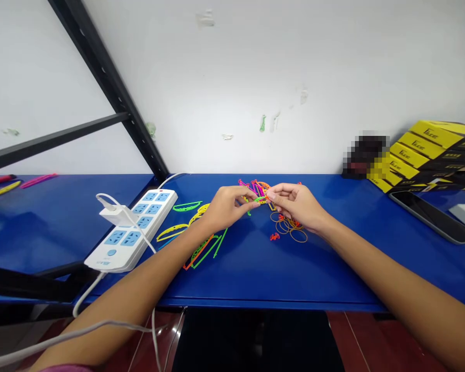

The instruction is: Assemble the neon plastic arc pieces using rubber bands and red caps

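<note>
Left side: I log a yellow piece (173, 228) on the table (248, 279). Fingers of the left hand (227, 205) pinch a green piece (260, 199) by the coloured pile (261, 186); the right hand's (297, 205) close on its other end. Light, steady pinches seem best, clear of the rubber bands (289, 227).

A blue tabletop (248, 281) carries plastic pieces (202, 210) (neon-bright), rubber bands (284, 226), a power strip (129, 238).

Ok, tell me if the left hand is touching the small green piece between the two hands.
Touching. The head view shows the left hand pinching one end of the green piece between thumb and finger.
</note>
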`<state>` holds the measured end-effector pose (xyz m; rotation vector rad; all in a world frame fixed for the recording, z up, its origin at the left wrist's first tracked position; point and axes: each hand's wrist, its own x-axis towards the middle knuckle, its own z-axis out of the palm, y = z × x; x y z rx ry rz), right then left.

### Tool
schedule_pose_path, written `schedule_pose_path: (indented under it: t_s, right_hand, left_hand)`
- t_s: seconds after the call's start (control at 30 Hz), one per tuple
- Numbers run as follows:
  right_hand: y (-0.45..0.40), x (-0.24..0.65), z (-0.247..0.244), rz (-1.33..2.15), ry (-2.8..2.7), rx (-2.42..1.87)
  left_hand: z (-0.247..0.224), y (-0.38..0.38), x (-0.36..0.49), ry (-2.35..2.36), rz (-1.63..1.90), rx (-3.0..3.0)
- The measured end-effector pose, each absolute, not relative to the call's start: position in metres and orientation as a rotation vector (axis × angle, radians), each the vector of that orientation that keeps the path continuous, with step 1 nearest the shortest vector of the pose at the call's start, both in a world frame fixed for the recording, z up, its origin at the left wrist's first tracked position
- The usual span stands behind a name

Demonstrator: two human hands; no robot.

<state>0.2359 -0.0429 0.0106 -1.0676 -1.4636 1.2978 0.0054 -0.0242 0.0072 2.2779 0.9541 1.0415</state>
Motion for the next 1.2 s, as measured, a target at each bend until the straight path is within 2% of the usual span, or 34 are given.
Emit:
schedule_pose_path:
  t_s: [0.4,0.53,0.6,0.77,1.0,1.2]
  right_hand:
    - [-0.040,0.243,0.011,1.268,-1.518,-1.112]
    - [-0.036,0.252,0.008,1.154,-1.834,-1.140]
    - [-0.032,0.257,0.006,1.021,-2.034,-1.141]
    - [-0.025,0.270,0.008,0.377,-2.191,-1.152]
    - [-0.026,0.271,0.006,0.528,-2.364,-1.134]
    - [-0.024,0.267,-0.007,0.461,-2.469,-1.173]
  left_hand:
    - [0.007,-0.024,0.006,0.973,1.038,2.281]
    - [0.006,-0.023,0.005,0.971,1.075,2.296]
    - [0.006,-0.023,0.004,0.967,1.093,2.313]
    - [0.006,-0.022,0.004,0.973,1.082,2.330]
    - [0.004,-0.022,0.004,0.990,1.047,2.356]
    - [0.004,-0.023,0.005,0.964,1.046,2.401]
